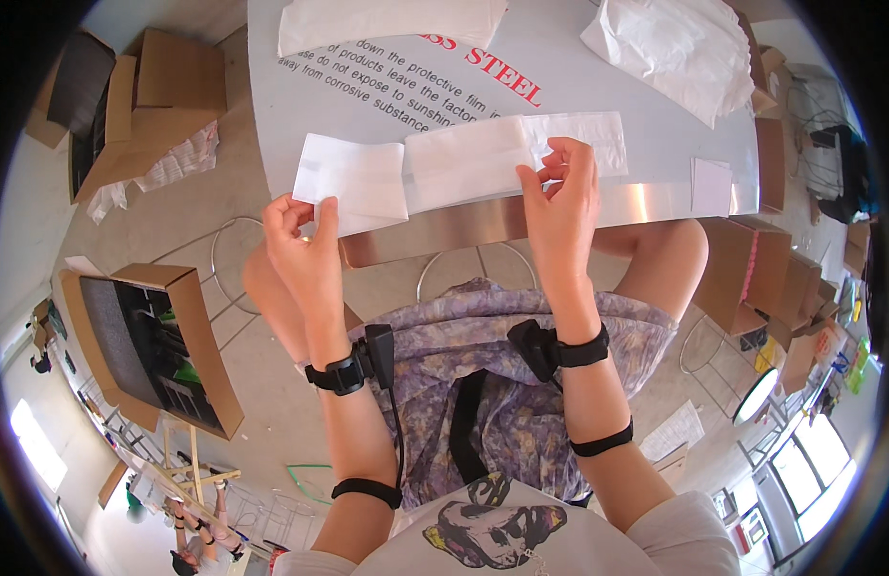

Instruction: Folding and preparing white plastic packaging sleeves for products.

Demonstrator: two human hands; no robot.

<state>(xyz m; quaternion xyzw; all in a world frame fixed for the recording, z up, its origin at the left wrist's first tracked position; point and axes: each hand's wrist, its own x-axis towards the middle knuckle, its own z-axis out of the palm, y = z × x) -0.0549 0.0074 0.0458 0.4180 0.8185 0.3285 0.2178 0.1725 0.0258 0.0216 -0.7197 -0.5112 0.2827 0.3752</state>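
A long white strip (466,165) of thin, sheet-like material lies across the near part of the table, creased into sections; whether it is paper or plastic I cannot tell. My left hand (302,235) pinches the lower edge of its left section between thumb and fingers. Toward the other end, my right hand (564,197) has thumb and curled fingers at the strip, where the middle section meets a thinner, crinkled end part. Its fingertips partly cover that place. The left section is tilted and overhangs the table's near edge slightly.
The table (367,106) has a grey printed film and a shiny metal front edge (444,230). White sheets (670,53) lie at its far side, small white cards (711,184) at the right. Cardboard boxes (166,336) stand on the floor both sides. Other people are at the lower left.
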